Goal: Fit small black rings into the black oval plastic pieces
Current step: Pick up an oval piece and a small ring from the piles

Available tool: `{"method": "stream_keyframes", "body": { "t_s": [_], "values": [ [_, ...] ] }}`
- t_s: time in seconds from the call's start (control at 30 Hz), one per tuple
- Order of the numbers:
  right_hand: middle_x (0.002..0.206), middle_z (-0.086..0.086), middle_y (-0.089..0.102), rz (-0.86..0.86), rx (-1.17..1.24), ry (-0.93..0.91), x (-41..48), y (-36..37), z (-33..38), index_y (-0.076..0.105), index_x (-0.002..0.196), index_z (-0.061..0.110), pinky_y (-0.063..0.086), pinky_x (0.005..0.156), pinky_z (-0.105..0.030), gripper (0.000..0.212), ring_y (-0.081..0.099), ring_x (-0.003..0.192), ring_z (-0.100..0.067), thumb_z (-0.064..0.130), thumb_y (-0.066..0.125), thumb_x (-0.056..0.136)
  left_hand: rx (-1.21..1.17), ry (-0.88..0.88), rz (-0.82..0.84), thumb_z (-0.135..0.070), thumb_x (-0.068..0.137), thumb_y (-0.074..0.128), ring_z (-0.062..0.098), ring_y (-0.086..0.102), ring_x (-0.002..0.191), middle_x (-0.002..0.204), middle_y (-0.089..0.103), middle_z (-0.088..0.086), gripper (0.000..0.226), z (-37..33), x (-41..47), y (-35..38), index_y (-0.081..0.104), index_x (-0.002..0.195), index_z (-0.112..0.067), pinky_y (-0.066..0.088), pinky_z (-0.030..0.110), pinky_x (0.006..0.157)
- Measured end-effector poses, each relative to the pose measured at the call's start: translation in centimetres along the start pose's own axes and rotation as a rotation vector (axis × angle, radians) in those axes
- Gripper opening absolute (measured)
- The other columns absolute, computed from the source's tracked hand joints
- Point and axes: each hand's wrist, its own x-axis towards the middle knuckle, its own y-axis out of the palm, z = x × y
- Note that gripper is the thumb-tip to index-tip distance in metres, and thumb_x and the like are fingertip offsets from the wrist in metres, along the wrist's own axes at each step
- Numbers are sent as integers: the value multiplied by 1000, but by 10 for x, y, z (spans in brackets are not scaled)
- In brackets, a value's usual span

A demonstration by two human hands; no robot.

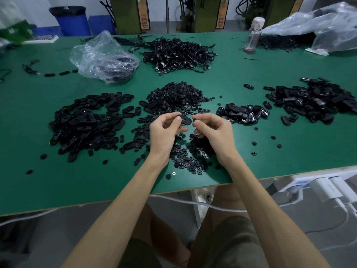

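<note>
My left hand (166, 130) pinches a black oval plastic piece (185, 120) between thumb and fingers, held just above the table. My right hand (212, 130) is close beside it, fingers curled, thumb and forefinger pinching a small black ring (193, 118) at the oval's right end. More small dark parts sit in the right palm. A heap of small black rings (177, 97) lies straight ahead and spreads under my hands. A pile of black ovals (87, 122) lies at the left, a smaller pile of ovals (243, 113) at the right.
A bigger pile of oval parts (318, 99) fills the far right. Tangled black cables (179, 53) and a clear plastic bag (104, 57) lie farther back, with a drink bottle (254, 33) at the rear. The green table's front edge (135, 198) runs near my forearms.
</note>
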Motion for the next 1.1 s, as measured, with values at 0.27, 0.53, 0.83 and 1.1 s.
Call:
{"method": "stream_keyframes", "body": {
  "t_s": [0.27, 0.53, 0.83, 1.1],
  "values": [
    [93, -19, 77, -9, 52, 27, 1, 1, -1, 71, 102, 6, 56, 66, -26, 13, 71, 73, -18, 7, 78, 91, -6, -2, -3, -3, 99, 67, 20, 77, 84, 99, 72, 15, 16, 0, 0, 0, 70, 113, 3, 64, 34, 80],
    [76, 11, 70, -36, 7, -19, 1, -1, -3, 74, 93, 15, 50, 63, -21, 5, 60, 69, -7, 13, 78, 92, -89, 3, 38, -2, 97, 69, 26, 78, 92, 102, 78, 14, 10, -3, -3, 0, 68, 107, 0, 63, 30, 75],
    [79, 0, 77, -44, 19, -18, -1, 1, 2, 75, 95, 9, 52, 62, -18, 6, 70, 68, -12, 7, 79, 90, -24, 11, 57, -2, 95, 72, 23, 79, 86, 96, 78, 10, 9, -3, -3, 1, 69, 103, -5, 62, 28, 70],
    [79, -1, 75, -68, -127, -45, 1, 2, -3, 77, 91, 13, 53, 67, -25, 4, 67, 73, -13, 11, 80, 89, 55, 73, 135, -1, 93, 74, 21, 77, 88, 96, 77, 12, 10, -3, -5, 2, 71, 102, -4, 61, 27, 70]
  ]
}}
